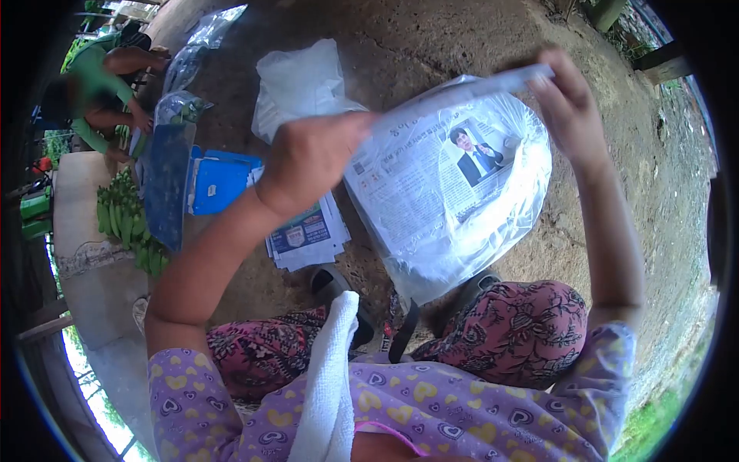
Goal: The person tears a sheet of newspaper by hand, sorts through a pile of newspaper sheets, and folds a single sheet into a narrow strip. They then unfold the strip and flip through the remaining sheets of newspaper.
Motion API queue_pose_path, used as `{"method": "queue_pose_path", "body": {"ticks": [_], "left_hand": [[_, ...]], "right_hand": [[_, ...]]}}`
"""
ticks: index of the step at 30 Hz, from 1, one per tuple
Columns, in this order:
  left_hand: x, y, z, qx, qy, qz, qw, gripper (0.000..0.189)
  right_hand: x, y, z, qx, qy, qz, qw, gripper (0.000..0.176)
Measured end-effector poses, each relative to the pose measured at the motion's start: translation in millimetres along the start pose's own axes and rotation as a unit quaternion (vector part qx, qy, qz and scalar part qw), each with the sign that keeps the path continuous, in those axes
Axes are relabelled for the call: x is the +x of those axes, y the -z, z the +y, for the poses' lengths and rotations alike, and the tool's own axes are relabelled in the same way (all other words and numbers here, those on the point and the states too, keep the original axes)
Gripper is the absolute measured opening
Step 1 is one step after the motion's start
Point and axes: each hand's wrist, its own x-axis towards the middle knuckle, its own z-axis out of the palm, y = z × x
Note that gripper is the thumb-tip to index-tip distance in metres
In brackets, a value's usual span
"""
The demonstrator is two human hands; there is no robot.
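A clear plastic bag [531, 165] stands on the ground between my knees, lined with a newspaper [408, 173] that carries a photo of a person in a suit. Both my hands are raised over its far side. My left hand [315, 158] is closed at the left end of the bag's folded upper edge [462, 96], its fingertips partly hidden. At the other end, my right hand [566, 108] pinches the same edge between thumb and fingers, slightly blurred. The edge is stretched between the two hands.
A stack of newspapers [308, 235] lies left of the bag, near a blue plastic piece [223, 185]. Beyond is a white plastic bag [296, 81]. Long green produce [127, 215] is piled at left, where another person [100, 85] crouches. A white towel [327, 377] hangs before me.
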Motion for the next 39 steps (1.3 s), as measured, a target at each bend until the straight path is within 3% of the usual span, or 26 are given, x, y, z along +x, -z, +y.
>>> {"method": "queue_pose_path", "body": {"ticks": [1,3,4,8,11,14,15,19,21,24,25,26,28,29,32,34,35,38,39], "left_hand": [[-5.5,-8.7,2.8,0.018,-0.057,-0.008,0.998,0.02],[-20.7,-34.7,7.7,-0.025,-0.06,-0.039,0.997,0.021],[-29.8,-47.5,8.2,-0.044,-0.063,-0.056,0.996,0.021],[-69.6,-91.8,7.2,-0.12,0.033,-0.163,0.979,0.021],[-82.9,-102.1,15.0,-0.166,0.095,-0.231,0.954,0.02],[-72.7,-112.6,2.7,-0.138,0.101,-0.226,0.959,0.016],[-63.7,-117.5,-5.2,-0.122,0.11,-0.222,0.961,0.016],[-8.4,-132.6,-46.1,-0.067,0.105,-0.171,0.977,0.018],[22.9,-130.7,-58.9,-0.104,0.05,-0.203,0.972,0.015],[44.4,-93.1,-43.0,-0.07,0.014,-0.292,0.954,0.014],[46.5,-79.2,-33.4,-0.043,0.008,-0.329,0.943,0.014],[44.8,-68.7,-23.8,-0.017,-0.012,-0.318,0.948,0.014],[35.3,-51.6,-5.2,0.036,-0.056,-0.292,0.954,0.015],[27.7,-51.0,-4.4,0.038,-0.065,-0.274,0.959,0.017],[-6.2,-64.2,-8.8,0.021,-0.064,-0.243,0.968,0.02],[-35.3,-83.9,-16.9,-0.023,-0.027,-0.262,0.964,0.022],[-53.3,-91.9,-27.0,-0.053,-0.011,-0.333,0.941,0.041],[-78.3,-110.1,-48.8,-0.065,0.039,-0.372,0.925,0.065],[-91.4,-116.2,-64.4,-0.068,0.06,-0.396,0.914,0.082]], "right_hand": [[-21.1,3.3,-0.6,-0.003,-0.008,-0.005,1.0,0.023],[-65.0,1.0,12.1,0.022,-0.099,-0.043,0.994,0.038],[-89.4,6.7,37.3,-0.067,-0.112,-0.077,0.988,0.042],[-164.9,-7.3,101.3,0.026,-0.249,-0.106,0.962,0.019],[-187.2,-14.2,115.7,0.046,-0.284,-0.129,0.949,0.012],[-179.2,-10.1,116.8,0.06,-0.364,-0.134,0.92,0.016],[-178.1,-7.7,123.2,0.001,-0.406,-0.119,0.906,0.021],[-158.1,-8.8,153.6,0.08,-0.311,-0.071,0.944,0.03],[-149.5,-13.8,170.1,0.088,-0.294,-0.062,0.95,0.035],[-142.2,-7.5,184.5,0.002,-0.236,-0.142,0.961,0.034],[-135.4,-13.5,165.6,0.027,-0.289,-0.047,0.956,0.032],[-133.7,-10.2,162.4,-0.03,-0.292,-0.059,0.954,0.03],[-111.3,-3.2,146.6,-0.188,0.002,-0.102,0.977,0.031],[-106.5,-7.6,130.4,-0.211,-0.022,-0.086,0.973,0.02],[-120.1,-11.4,141.6,-0.238,-0.025,-0.124,0.963,0.021],[-138.0,-15.6,162.2,-0.139,-0.09,-0.114,0.98,0.022],[-145.5,-17.2,170.7,-0.089,-0.124,-0.108,0.982,0.022],[-153.7,-19.1,182.1,-0.02,-0.169,-0.133,0.976,0.027],[-155.0,-16.1,186.4,-0.034,-0.151,-0.155,0.976,0.028]]}}
